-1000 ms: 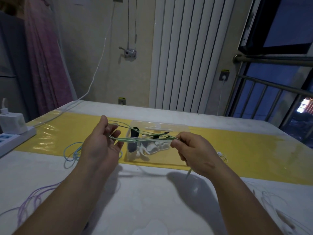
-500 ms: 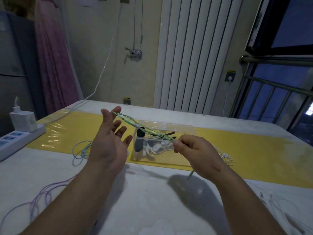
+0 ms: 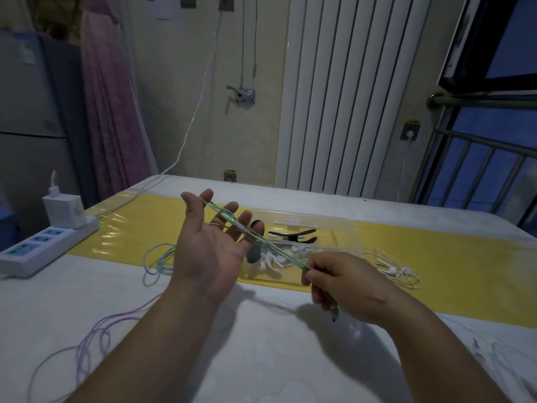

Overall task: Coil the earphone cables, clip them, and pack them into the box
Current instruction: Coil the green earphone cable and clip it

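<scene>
Nearest the camera, low in the frame, two bare forearms are seen reaching forward over the white desk [image 3: 261, 359]. A purple cable [image 3: 87, 341] lies loose at the lower left, and faint pale cable is made out at the lower right edge, too blurred to be told apart. Right of centre, the right hand [image 3: 345, 289] is closed, its fingertips pinched on the near end of a green earphone cable [image 3: 270, 245], with a short tail and a dark tip hanging below the fist. From that pinch the green strands are drawn taut up and to the left, ending at the left hand [image 3: 212, 248], which is held open, palm up and fingers spread, the far end of the cable being hooked over the upper fingers near the thumb. The long axis of the cable thus runs diagonally from the lower right hand to the higher left hand, above the desk and touching nothing else. The next wrap is judged to turn on this line: the left hand serves as the form and the right hand as the feeder, each at one end. Just beyond, on the yellow mat [image 3: 436, 257], a clear box [image 3: 334, 228] is seen with white earphones and dark clips inside. A blue cable [image 3: 157, 263] lies left of it, a white earphone set [image 3: 392, 270] right. A power strip [image 3: 43, 245] sits at the far left.
</scene>
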Motion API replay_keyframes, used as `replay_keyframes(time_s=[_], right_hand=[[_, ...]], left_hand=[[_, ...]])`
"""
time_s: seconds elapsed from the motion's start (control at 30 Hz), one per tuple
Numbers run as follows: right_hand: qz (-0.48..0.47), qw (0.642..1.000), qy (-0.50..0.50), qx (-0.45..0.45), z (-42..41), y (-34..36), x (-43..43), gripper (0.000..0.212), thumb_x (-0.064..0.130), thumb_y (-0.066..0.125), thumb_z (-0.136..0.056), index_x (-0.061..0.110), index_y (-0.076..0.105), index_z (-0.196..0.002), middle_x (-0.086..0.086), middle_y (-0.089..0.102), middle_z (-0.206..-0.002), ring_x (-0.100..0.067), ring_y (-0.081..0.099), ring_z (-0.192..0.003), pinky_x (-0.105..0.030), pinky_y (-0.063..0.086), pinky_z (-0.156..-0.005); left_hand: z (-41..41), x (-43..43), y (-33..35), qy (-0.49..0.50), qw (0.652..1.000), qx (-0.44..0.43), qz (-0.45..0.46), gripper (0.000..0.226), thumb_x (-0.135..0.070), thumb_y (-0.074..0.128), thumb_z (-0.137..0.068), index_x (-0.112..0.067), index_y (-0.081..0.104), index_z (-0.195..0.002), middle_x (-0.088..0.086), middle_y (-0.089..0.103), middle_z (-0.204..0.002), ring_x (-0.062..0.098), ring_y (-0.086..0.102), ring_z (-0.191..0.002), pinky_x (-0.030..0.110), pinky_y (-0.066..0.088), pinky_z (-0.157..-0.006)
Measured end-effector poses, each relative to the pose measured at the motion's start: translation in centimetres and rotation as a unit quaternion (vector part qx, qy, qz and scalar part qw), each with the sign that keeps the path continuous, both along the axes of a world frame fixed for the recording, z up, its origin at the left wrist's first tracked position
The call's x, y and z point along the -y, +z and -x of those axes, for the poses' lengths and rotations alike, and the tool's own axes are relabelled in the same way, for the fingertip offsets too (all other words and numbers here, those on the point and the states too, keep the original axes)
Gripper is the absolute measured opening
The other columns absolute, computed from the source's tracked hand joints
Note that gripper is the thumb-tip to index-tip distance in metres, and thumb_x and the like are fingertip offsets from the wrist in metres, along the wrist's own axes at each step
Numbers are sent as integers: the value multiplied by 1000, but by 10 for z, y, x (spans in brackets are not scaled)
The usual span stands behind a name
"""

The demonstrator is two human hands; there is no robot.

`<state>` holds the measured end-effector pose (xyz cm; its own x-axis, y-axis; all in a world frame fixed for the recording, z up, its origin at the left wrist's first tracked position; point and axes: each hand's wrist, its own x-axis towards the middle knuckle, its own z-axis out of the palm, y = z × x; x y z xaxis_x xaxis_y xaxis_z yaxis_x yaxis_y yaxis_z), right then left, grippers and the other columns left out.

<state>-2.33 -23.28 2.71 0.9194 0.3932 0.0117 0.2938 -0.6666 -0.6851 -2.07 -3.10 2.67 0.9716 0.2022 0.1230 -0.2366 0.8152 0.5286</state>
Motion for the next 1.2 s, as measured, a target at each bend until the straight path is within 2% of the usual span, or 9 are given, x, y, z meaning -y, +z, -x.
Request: replay_keyframes(time_s=[0.1,0.2,0.4,0.63,0.8,0.87,0.93,1.07,1.2], right_hand=[[38,999,3,15,-1,0,2,23,23,49,-99,22,63,-81,5,51,-70,-12,48,-62,-28,40,-59],[-24,999,18,-22,2,2,1,27,26,52,-97,21,66,-74,14,46,-58,-5,41,-53,-27,34,-57],[-16,1000,-2,18,3,3,1,40,41,51,-97,19,63,-67,17,44,-47,-2,38,-47,-21,30,-51],[29,1000,-10,6,1,3,5,40,42,50,-97,21,60,-66,11,42,-51,-3,37,-47,-18,29,-47],[60,998,4,-25,2,3,4,36,37,48,-98,22,59,-68,7,56,-59,-4,45,-51,-17,36,-50],[61,997,14,-43,2,3,5,32,31,48,-99,21,60,-71,4,68,-67,-3,46,-50,-15,38,-49],[64,997,13,-52,3,4,8,27,26,49,-99,22,62,-75,4,71,-71,-6,48,-51,-15,40,-50],[17,998,1,-64,1,4,12,27,25,51,-97,22,70,-78,9,50,-58,-9,43,-53,-24,37,-56],[-61,996,-16,-60,2,6,9,42,45,48,-96,18,72,-76,12,42,-54,-10,34,-51,-24,31,-53]], left_hand=[[-7,-7,-1,11,999,-33,41,34,-51,51,-91,-18,54,-99,5,48,-82,17,46,-61,33,48,-65],[-11,-11,-2,30,996,-77,29,28,-44,50,-96,-16,55,-92,-2,40,-65,11,33,-46,22,33,-45],[-14,-16,-7,23,991,-128,37,40,-34,40,-101,-17,42,-65,-1,40,-61,13,30,-41,19,28,-39],[-19,-16,-5,44,990,-104,84,43,-38,33,-104,-14,44,-69,4,51,-70,14,41,-50,24,37,-51],[-11,-10,-4,-10,997,-56,46,51,-63,44,-90,-13,50,-99,7,58,-99,24,60,-87,43,47,-89],[-8,-6,-2,-21,998,-47,35,55,-67,45,-88,-15,49,-105,9,56,-106,27,59,-93,51,45,-93],[-9,-6,-2,-17,998,-47,45,50,-63,45,-89,-15,49,-99,7,55,-96,23,56,-80,45,48,-89],[-14,-12,-5,18,995,-83,52,37,-46,42,-99,-17,44,-76,1,45,-68,13,38,-48,27,38,-56],[-14,-16,-6,22,993,-110,32,36,-31,42,-98,-18,41,-65,-1,39,-60,12,28,-40,20,26,-40]])
